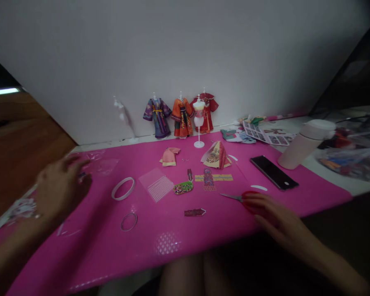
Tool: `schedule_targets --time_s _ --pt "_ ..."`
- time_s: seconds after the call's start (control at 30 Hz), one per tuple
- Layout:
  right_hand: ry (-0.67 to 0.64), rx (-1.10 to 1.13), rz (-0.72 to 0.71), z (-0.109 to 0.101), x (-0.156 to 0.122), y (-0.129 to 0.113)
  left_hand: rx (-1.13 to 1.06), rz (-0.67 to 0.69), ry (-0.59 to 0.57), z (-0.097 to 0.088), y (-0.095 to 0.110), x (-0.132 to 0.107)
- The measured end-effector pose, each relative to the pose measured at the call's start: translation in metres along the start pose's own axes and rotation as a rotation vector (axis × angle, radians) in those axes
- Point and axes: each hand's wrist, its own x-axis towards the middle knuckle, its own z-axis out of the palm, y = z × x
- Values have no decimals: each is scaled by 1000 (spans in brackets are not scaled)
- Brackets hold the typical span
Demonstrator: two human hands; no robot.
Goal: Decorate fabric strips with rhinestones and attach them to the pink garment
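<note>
My right hand [273,213] lies over the red handles of a pair of scissors [232,197], its fingers closed on them. The blades rest on the pink mat and point left. My left hand [60,187] is over the mat's left side near clear plastic wrapping [101,162]. Motion smears its fingers, so I cannot make out any grip. Between the hands lie a roll of white tape [123,188], a thinner ring of tape [128,222], a sheet of small beads [160,188], a green oval tray of coloured beads [183,188] and a dark patterned strip [194,212].
Doll robes in purple [158,117], orange [182,117] and red [210,111] stand along the wall. A white mini mannequin [199,117] stands before them. On the right are a black phone [273,172], a pale bottle [305,144] and plastic bags [354,160].
</note>
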Motion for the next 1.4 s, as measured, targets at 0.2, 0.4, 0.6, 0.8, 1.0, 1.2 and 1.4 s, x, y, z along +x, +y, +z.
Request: schedule_targets --time_s 0.2,0.4,0.6,0.8,1.0,1.2,1.4 --pt "11 -245 -8 37 5 36 -257 469 -159 61 101 -32" --pt "17 -234 -1 32 8 42 -514 630 -257 60 159 -72" --pt "-39 -219 10 25 11 48 -502 634 -352 66 171 -86" --pt "-30 -232 29 25 10 47 -442 687 -335 85 167 -96" --pt "20 -228 -63 17 11 44 -492 630 -346 84 165 -79" --pt "28 -197 -44 24 10 47 -506 545 -224 81 195 -82" --pt "12 -183 0 31 2 53 -451 595 -252 88 218 -85"
